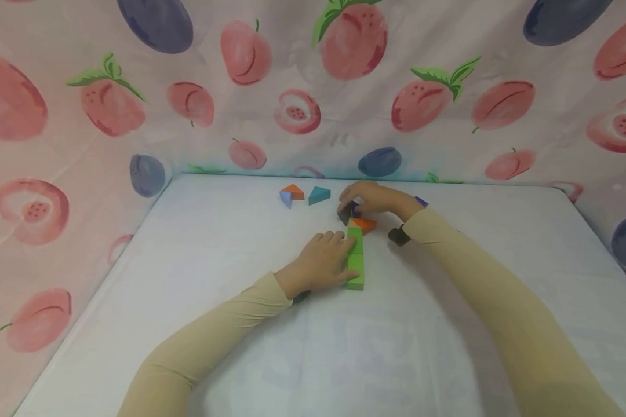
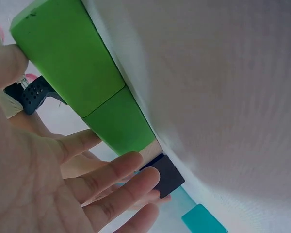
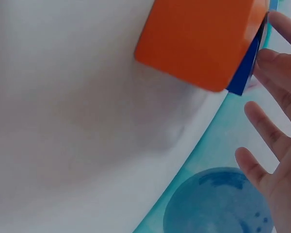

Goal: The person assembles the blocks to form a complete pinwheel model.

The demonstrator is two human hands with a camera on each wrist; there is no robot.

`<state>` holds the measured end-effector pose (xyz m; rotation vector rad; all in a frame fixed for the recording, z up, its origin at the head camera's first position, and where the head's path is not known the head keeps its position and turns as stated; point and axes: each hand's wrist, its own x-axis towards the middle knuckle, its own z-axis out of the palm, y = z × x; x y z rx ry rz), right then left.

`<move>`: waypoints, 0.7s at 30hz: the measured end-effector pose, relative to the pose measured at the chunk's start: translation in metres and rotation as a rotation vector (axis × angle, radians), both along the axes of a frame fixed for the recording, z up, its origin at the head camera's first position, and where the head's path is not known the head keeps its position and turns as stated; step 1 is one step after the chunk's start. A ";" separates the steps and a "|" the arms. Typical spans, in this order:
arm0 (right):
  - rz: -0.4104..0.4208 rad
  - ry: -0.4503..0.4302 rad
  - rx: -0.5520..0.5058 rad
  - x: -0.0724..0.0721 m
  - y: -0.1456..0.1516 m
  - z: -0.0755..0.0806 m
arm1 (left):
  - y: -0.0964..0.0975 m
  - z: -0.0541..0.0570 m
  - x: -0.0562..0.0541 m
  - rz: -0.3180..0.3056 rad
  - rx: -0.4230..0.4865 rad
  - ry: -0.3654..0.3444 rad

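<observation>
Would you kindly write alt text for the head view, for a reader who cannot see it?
A person's left hand touches two green blocks set end to end on a white table, while the right hand holds a dark block near their far end. A teal block lies farther left, with a fruit-print backdrop behind.

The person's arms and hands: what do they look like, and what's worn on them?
Long, plain beige sleeves cover both arms, ending at the wrists. The left hand and right hand wear no gloves. A dark strap with small holes sits at the right wrist. Something dark shows under the left wrist, too hidden to identify.
</observation>
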<state>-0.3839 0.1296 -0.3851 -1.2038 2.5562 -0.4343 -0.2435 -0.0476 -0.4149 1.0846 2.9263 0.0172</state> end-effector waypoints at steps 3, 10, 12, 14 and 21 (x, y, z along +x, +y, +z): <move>-0.006 0.024 0.029 0.001 -0.004 0.002 | 0.000 0.000 0.000 0.001 0.002 -0.010; -0.055 0.064 0.088 0.002 -0.009 0.004 | 0.001 0.000 0.000 0.002 -0.009 -0.005; -0.056 0.072 0.092 0.003 -0.008 0.004 | 0.002 0.001 0.000 0.004 -0.009 -0.009; -0.060 0.079 0.077 0.004 -0.006 0.004 | 0.002 0.001 0.000 0.005 -0.011 -0.013; -0.134 0.007 -0.041 0.004 0.009 0.001 | 0.001 0.003 0.001 0.013 -0.020 -0.023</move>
